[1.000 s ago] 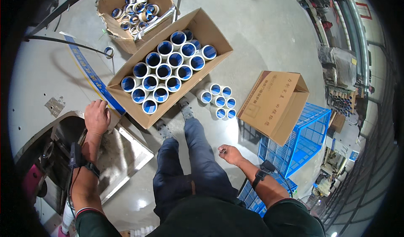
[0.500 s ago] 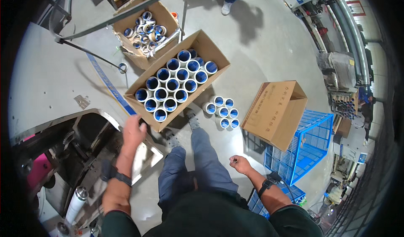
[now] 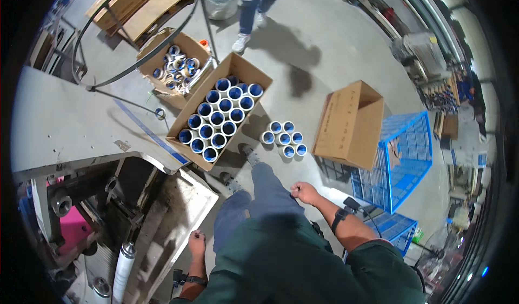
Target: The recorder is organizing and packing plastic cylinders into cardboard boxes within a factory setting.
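My left hand (image 3: 198,242) hangs by my left thigh with its fingers curled in, close to the pale edge of the machine tray (image 3: 201,198). In front of my right thigh is my right hand (image 3: 305,192), closed. A small dark spot shows at its fingertips, too small to name. Ahead of my feet stands an open cardboard box (image 3: 186,155) with rows of upright white rolls (image 3: 217,118), their cores lined blue. To its right, several more such rolls (image 3: 283,138) stand on the floor. Neither hand touches the box or the rolls.
A worn carton (image 3: 172,99) of narrow rings stands behind the box. Right of me an open cardboard box (image 3: 346,128) rests by blue plastic crates (image 3: 403,163). The machine with a white roller (image 3: 123,271) lies left. Another person (image 3: 251,12) stands at the far side.
My left hand has come back from the box's near corner to beside my thigh. My right hand has moved closer to my leg. The view has shifted, showing more of the other person.
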Demonstrator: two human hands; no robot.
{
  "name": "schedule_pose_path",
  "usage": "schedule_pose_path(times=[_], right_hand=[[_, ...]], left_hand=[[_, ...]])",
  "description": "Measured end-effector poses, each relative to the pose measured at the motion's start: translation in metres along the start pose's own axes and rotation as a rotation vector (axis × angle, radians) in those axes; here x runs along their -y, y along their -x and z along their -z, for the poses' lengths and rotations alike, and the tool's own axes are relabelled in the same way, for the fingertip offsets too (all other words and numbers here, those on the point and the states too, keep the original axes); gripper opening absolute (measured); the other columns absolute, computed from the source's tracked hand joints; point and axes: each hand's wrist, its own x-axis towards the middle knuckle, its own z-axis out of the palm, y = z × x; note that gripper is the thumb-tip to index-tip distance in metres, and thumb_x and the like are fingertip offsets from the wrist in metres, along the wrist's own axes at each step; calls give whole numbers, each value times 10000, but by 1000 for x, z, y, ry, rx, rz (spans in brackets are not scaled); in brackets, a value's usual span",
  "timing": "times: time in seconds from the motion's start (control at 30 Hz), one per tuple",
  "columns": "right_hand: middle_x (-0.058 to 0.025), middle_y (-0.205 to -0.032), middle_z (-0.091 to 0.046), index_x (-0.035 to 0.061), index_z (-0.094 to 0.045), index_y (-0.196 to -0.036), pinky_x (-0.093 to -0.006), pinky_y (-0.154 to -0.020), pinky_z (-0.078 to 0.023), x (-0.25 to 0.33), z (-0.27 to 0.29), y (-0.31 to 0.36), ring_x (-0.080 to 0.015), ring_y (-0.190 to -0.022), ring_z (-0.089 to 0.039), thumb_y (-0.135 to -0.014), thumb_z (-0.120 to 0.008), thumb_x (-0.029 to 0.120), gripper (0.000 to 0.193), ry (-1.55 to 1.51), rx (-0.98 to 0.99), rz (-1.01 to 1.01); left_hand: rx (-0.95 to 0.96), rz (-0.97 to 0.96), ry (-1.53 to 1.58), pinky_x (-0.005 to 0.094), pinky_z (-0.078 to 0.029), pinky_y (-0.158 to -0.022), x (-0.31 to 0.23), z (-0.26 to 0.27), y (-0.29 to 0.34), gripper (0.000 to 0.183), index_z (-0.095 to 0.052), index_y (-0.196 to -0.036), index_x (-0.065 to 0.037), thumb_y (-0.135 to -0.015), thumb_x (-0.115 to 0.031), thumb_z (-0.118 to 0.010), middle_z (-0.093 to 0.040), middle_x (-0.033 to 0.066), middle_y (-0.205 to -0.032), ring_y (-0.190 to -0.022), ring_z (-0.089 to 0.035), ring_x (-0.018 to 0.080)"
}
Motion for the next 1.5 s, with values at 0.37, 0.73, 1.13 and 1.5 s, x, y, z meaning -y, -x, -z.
schedule_pose_path(times=[0.37,0.73,1.13,1.5], right_hand=[[-132,-679,-622,4,-636,-770,-356,-593,-461,-20,11,-40,-230,-621,-598,-792,-619,255,252,354,-39,428],[-44,-676,-592,15,-587,-848,-253,-500,-427,9,87,-66,-122,-565,-543,-806,-625,44,63,-48,337,148],[-126,-866,-651,-13,-612,-1038,-322,-738,-499,232,-107,21,-191,-784,-625,-749,-615,96,309,433,330,796],[-206,-1135,-553,13,-549,-1118,-433,-912,-447,514,-385,303,-400,-1033,-550,-636,-606,-66,492,457,273,1955]], left_hand=[[-171,113,503,285,-483,-589,-117,11,34,315,-564,-1118,-15,-824,-127,-543,-617,70,-800,-654,-585,140],[-404,219,403,367,-505,-782,-18,-104,111,348,-654,-1015,-31,-766,-274,-666,-682,147,-906,-853,-646,286],[-484,300,871,333,-515,-687,68,16,147,374,-622,-1100,-29,-788,-227,-680,-679,120,-948,-784,-648,205],[-947,278,1274,277,-465,-535,309,156,217,329,-586,-1110,-3,-795,-88,-629,-626,60,-783,-610,-584,137]])
